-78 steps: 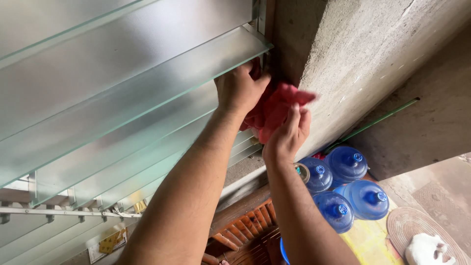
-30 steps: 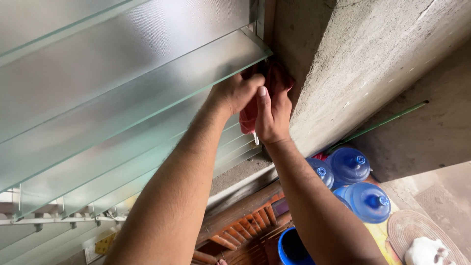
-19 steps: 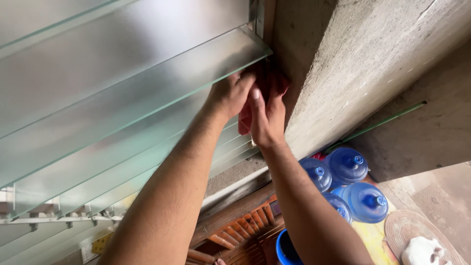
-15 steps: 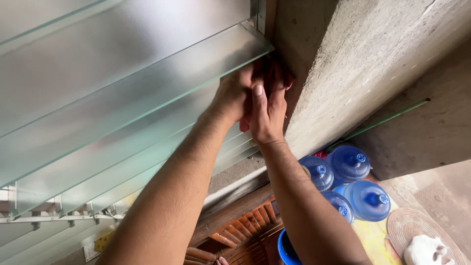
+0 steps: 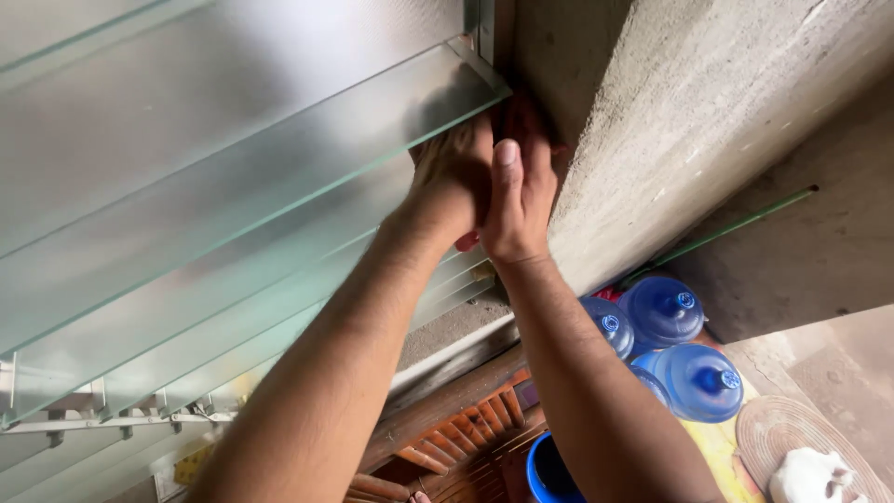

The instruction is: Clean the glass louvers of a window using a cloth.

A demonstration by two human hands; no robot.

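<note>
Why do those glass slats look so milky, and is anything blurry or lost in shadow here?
Head view: frosted glass slats scatter soft daylight with pale glare; left hand and right hand press into a shadowed corner, hiding most of the red cloth; near forearms slightly soft.

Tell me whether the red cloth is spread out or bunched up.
Bunched: only small bits of the red cloth show between the left hand and right hand.

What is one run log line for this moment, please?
left hand: on cloth | right hand: pressing cloth | place: under glass slat, beside wall
</note>
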